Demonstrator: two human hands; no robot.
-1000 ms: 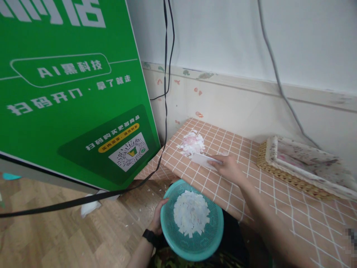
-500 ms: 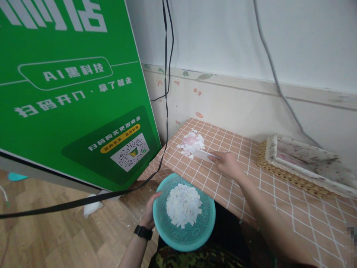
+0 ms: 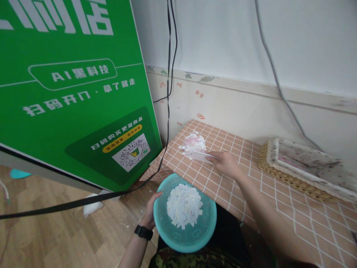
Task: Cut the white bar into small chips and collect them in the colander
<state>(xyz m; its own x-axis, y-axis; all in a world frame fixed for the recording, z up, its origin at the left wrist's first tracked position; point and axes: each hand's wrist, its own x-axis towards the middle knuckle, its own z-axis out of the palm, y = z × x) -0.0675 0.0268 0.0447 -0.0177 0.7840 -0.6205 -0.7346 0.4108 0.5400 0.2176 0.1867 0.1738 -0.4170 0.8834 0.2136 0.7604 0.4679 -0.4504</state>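
My left hand [image 3: 151, 210] grips the left rim of a teal plastic colander [image 3: 208, 223], which is held just below the table edge. Inside the colander lies a heap of white paper scraps [image 3: 184, 205]. Over the table, my right hand [image 3: 223, 163] is closed on the end of a flat white card [image 3: 200, 156]. The card's far end meets the near side of a pile of white and pink paper scraps [image 3: 193, 142] on the checkered tabletop.
A brown table with a white grid cloth [image 3: 245, 156] runs along the wall. At right stands a cloth-lined wicker basket [image 3: 295, 178]. The green sign panel [image 3: 83, 104] fills the left. A black strap [image 3: 83, 203] crosses in front of it.
The white card in my right hand has shifted slightly and now covers more of the pile's near edge. My left hand still holds the colander. The view has turned slightly.
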